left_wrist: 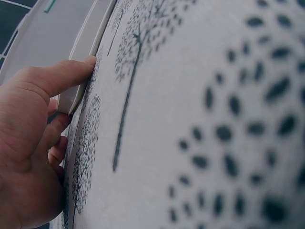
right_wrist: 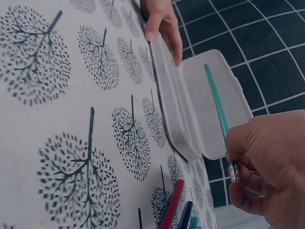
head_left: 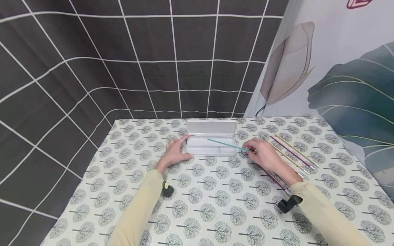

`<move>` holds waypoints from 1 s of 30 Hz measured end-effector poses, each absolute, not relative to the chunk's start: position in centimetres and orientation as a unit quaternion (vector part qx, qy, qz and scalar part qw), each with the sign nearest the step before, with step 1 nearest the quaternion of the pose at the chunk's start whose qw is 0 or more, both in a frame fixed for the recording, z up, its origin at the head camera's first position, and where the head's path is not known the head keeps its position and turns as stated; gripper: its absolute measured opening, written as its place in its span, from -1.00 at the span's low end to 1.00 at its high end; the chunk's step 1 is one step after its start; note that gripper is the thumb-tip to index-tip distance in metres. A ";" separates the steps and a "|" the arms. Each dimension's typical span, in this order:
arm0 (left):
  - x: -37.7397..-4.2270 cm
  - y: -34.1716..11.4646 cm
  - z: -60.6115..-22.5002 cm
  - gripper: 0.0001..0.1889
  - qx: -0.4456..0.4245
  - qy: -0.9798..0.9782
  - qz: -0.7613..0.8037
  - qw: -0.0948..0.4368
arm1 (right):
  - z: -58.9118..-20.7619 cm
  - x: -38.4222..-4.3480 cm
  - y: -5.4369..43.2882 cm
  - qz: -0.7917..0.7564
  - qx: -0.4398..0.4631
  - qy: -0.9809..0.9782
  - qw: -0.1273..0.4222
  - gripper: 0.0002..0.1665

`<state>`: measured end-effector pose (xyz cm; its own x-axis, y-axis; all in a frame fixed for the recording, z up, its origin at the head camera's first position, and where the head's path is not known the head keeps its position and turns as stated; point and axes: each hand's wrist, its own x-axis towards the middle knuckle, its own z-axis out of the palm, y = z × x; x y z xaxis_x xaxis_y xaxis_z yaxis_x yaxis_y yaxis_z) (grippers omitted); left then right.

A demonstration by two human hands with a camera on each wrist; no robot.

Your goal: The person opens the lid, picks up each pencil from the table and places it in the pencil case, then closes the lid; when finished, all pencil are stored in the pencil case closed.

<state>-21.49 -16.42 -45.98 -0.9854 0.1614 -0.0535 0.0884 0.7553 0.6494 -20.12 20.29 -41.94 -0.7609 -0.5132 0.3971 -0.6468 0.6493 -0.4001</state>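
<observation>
A white pencil case (head_left: 203, 149) lies on the table with its lid (head_left: 211, 128) raised at the back. Inside, low walls divide it into compartments. My left hand (head_left: 175, 152) grips the case's left end, thumb at the front corner and fingers round the side; in the left wrist view the thumb presses the front wall. My right hand (head_left: 261, 153) pinches a green pencil (head_left: 226, 143) near its silver-ferruled end. The pencil's other end reaches over the case, tilted, as the right wrist view also shows.
Right of the case lie several pencils, among them a maroon pencil (head_left: 275, 180) partly beneath my right hand, another maroon pencil (head_left: 290, 151) and a yellow pencil (head_left: 297, 150). A tree-print cloth (head_left: 209, 201) covers the table. Behind hangs a dark gridded curtain (head_left: 154, 41).
</observation>
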 end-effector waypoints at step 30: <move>-21.5 -16.5 -46.4 0.02 0.060 0.935 0.345 0.060 | -42.2 -23.7 17.2 0.242 0.376 -0.890 0.085 -0.69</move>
